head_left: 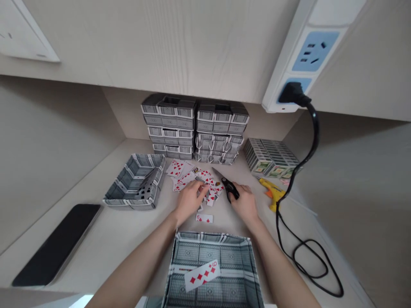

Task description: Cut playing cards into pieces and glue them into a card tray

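Observation:
My left hand (192, 197) is over the pile of playing cards (183, 179), its fingers curled together at the cards; what they hold, if anything, is hidden. In my right hand (244, 204) are black-handled scissors (230, 187), with the blades pointing up and left toward the pile. A cut card strip (204, 218) lies just below my left hand. Nearest to me, between my forearms, stands an open box made of cards (189, 252), with a cut six of diamonds (202, 275) inside it.
Another card box (150, 203) holding cards stands left, near a black flat object (58, 246). Stacked card boxes (170, 124) and card packs (271, 158) stand behind. A yellow glue gun (272, 191) and black cable (313, 141) lie right. A power strip (305, 55) hangs above.

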A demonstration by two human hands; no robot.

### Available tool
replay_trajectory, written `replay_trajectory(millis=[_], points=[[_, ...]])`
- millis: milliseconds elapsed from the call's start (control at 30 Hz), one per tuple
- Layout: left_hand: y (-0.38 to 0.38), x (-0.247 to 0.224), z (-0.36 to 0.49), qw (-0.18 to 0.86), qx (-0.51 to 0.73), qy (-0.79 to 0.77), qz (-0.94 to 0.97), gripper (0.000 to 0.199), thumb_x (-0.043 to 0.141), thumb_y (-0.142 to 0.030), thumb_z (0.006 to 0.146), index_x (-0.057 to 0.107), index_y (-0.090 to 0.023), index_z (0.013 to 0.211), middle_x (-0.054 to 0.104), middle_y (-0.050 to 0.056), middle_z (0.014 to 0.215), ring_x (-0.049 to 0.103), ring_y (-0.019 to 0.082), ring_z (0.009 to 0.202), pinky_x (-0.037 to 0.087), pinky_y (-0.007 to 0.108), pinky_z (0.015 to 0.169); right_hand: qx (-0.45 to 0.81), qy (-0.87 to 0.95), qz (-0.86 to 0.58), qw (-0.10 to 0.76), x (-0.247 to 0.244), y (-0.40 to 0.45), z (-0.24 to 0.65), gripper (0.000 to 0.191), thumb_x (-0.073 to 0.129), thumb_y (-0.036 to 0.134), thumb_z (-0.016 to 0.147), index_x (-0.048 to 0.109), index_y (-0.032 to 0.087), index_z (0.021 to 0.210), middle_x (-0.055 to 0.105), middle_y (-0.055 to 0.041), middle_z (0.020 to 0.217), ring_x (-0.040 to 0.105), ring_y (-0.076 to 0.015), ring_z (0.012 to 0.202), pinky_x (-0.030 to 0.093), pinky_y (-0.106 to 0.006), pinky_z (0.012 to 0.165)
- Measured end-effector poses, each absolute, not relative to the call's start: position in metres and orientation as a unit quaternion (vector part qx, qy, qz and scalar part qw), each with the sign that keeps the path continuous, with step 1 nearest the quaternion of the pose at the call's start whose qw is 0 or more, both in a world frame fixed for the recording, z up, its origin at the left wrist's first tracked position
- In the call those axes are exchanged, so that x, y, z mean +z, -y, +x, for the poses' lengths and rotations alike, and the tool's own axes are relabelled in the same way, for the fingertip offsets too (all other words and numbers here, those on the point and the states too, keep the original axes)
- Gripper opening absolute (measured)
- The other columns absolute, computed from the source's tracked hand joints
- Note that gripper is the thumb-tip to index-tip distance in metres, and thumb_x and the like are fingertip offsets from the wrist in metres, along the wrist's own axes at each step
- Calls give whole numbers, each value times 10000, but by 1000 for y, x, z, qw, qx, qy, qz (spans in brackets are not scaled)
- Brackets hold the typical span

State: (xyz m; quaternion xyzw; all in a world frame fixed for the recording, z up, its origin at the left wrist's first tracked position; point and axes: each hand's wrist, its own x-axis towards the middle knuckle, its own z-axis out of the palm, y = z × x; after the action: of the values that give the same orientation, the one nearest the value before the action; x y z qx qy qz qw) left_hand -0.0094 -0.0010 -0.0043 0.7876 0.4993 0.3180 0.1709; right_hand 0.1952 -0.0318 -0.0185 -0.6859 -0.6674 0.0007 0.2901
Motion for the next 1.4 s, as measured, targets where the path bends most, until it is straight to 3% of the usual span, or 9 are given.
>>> replay_trajectory(millis=[100, 200, 267, 367, 633, 767, 1000, 1167, 1400], points=[[-5, -5, -15, 122, 329, -484, 801, 360, 435, -452, 816, 578, -187, 1014, 593, 85, 1048, 502, 210, 1045, 369, 353, 916, -1, 669, -683, 292, -20, 30, 197, 372, 512, 181, 720, 582, 119, 1081, 633, -120, 931, 515, -251, 922, 429, -351, 786], [-6, -9, -18, 113, 274, -449, 843, 579, 484, -543, 750, 472, -182, 1203, 471, 107, 1275, 358, 244, 1229, 251, 411, 1034, -9, 663, -685, 301, -21, 29, 199, 354, 510, 186, 723, 594, 125, 1062, 636, -120, 925, 512, -257, 912, 425, -361, 781], [-4, -12, -18, 111, 229, -421, 871, 699, 487, -601, 711, 408, -186, 1268, 397, 112, 1347, 287, 256, 1278, 181, 441, 1065, -11, 660, -683, 313, -22, 28, 199, 350, 506, 186, 727, 597, 131, 1060, 638, -119, 934, 514, -257, 913, 423, -369, 787], [1, -14, -14, 106, 198, -396, 891, 675, 454, -600, 734, 403, -199, 1276, 363, 104, 1373, 253, 253, 1297, 149, 451, 1075, -9, 654, -679, 333, -25, 26, 200, 349, 505, 190, 729, 601, 142, 1061, 640, -112, 953, 522, -251, 915, 424, -370, 802], [8, -7, -5, 151, 220, -369, 890, 576, 371, -414, 853, 233, -194, 1367, 320, 75, 1402, 279, 176, 1291, 265, 345, 1056, 5, 644, -670, 370, -31, 21, 200, 349, 518, 216, 725, 612, 131, 1051, 644, -97, 956, 532, -232, 911, 435, -351, 810], [-9, -7, -19, 94, 278, -428, 855, 479, 359, -332, 864, 332, -191, 1320, 347, 68, 1388, 249, 190, 1304, 216, 397, 1078, 3, 654, -665, 360, -32, 21, 202, 358, 528, 207, 712, 612, 136, 1053, 643, -96, 967, 526, -235, 916, 430, -355, 822], [-41, -27, -50, -3, 259, -620, 740, 480, 408, -293, 828, 421, -41, 1236, 432, 204, 1295, 370, 280, 1227, 290, 432, 1019, -3, 661, -662, 351, -32, 20, 204, 302, 505, 202, 726, 641, 145, 989, 638, -104, 935, 513, -243, 924, 426, -362, 805], [-36, -18, -49, -31, 239, -608, 756, 386, 419, -264, 821, 495, -92, 1158, 584, 157, 1096, 527, 262, 1039, 338, 411, 964, -8, 659, -667, 349, -30, 21, 203, 294, 487, 209, 742, 637, 157, 990, 634, -97, 922, 506, -239, 920, 418, -359, 797], [-29, -6, -49, -11, 185, -624, 759, 317, 370, -200, 834, 537, -143, 1097, 616, 139, 1009, 602, 234, 870, 459, 329, 739, -17, 674, -664, 323, -27, 23, 201, 304, 476, 199, 760, 623, 141, 1019, 615, -109, 917, 483, -242, 926, 408, -355, 800]])
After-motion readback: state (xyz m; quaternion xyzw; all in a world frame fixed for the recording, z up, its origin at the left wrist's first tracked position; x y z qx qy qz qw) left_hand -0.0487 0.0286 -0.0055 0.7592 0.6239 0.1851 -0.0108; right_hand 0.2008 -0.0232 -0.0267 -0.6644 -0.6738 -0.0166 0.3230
